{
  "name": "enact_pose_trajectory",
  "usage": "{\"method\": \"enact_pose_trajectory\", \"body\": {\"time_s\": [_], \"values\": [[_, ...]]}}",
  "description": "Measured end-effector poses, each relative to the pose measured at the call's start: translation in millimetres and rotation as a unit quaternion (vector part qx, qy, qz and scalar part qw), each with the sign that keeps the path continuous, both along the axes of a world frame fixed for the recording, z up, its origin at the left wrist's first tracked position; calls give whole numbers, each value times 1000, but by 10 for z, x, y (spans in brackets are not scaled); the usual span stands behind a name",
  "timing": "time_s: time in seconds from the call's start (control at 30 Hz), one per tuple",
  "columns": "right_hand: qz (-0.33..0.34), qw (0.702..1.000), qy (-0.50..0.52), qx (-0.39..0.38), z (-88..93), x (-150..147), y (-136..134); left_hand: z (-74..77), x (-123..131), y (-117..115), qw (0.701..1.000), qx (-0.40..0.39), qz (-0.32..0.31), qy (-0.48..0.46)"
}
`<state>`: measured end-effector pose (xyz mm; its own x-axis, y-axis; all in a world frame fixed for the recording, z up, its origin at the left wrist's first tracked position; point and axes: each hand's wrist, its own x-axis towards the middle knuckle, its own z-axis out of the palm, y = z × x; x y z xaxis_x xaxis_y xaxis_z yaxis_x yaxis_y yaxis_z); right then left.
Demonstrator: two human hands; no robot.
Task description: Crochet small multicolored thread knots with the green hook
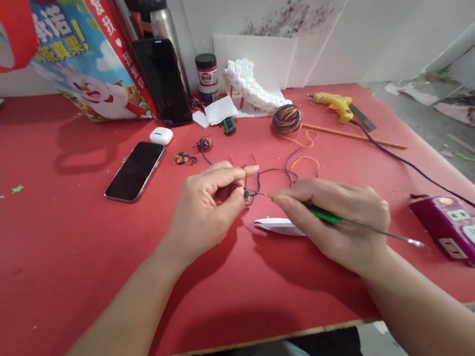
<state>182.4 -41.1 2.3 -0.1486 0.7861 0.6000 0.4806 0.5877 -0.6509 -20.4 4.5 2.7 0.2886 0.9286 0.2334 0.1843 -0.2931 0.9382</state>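
Note:
My left hand [212,201] pinches a small piece of multicoloured crochet [246,195] between thumb and fingers. Dark yarn loops over its outstretched index finger. In my right hand [339,211] is a crochet hook [324,213] with a green grip, held like a pen. The hook's tip meets the yarn just right of the crochet piece. From there, loose yarn [291,165] curls back to a multicoloured yarn ball [287,119]. Partly hidden under my right hand lies a pale pointed blade [278,226], apparently of scissors.
Left of the work lie a phone [136,171], an earbud case [161,136] and small yarn pieces [185,158]. Behind stand an upright phone [161,82], a jar [208,77] and a white beaded object [256,89]. A glue gun [334,103], stick [353,135] and corded purple power strip [460,228] occupy the right.

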Motion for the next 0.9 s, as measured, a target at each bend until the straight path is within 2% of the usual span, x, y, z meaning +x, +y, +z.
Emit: {"method": "enact_pose_trajectory", "body": {"time_s": [0.07,0.13,0.2,0.27,0.37,0.5,0.63,0.77,0.9], "values": [[-26,997,46,-52,1,-1,11,23,9,-17,997,64,-2,52],[-37,987,108,-116,1,-4,27,37,15,-29,993,93,-8,73],[-36,969,173,-172,1,-5,44,42,16,-32,993,97,-11,73],[-28,958,208,-197,1,-4,54,36,8,-25,996,68,-10,48],[-24,975,161,-151,0,2,49,8,-9,1,998,-34,-1,-43],[-14,996,60,-63,-4,7,16,-35,-18,38,973,-159,-1,-167],[-8,1000,24,-4,-8,16,-2,-20,-20,49,960,-190,-17,-203],[-42,997,57,-34,-11,28,8,34,-31,34,956,-200,-39,-213],[-22,990,133,-52,-34,16,20,58,-33,10,945,-223,-48,-235]]}}
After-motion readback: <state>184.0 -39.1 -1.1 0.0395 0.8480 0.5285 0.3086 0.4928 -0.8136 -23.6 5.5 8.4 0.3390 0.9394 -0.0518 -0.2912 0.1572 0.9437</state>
